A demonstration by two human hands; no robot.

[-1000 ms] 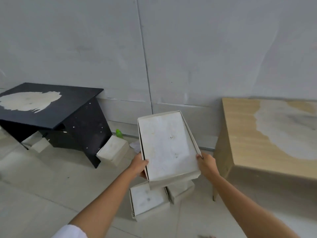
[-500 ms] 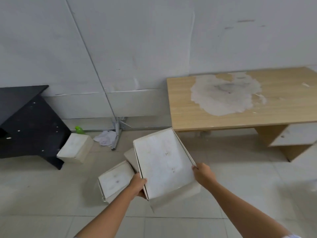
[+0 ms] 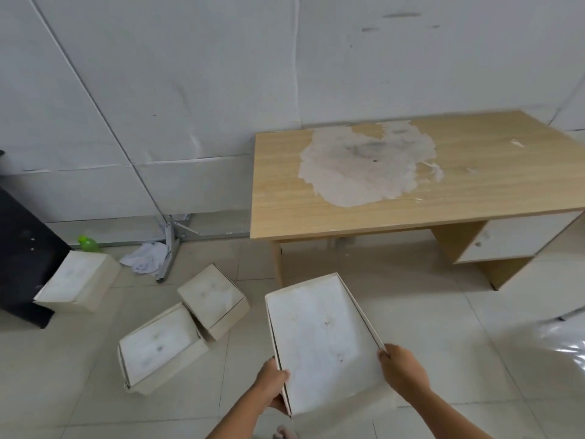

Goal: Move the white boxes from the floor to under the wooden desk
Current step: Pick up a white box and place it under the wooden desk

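Both hands, left hand (image 3: 271,385) and right hand (image 3: 401,370), are gripping my white box (image 3: 323,340); I'm now facing the wooden desk (image 3: 411,198), nearer placement.

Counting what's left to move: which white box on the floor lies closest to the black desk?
The leftmost box, resting right against the black desk. The other two floor boxes lie together further right, towards the wooden desk.

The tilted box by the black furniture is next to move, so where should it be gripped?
Probably by its two long side edges, both hands coming from above: the tilted box leans against the black furniture, top face up, its right side clear.
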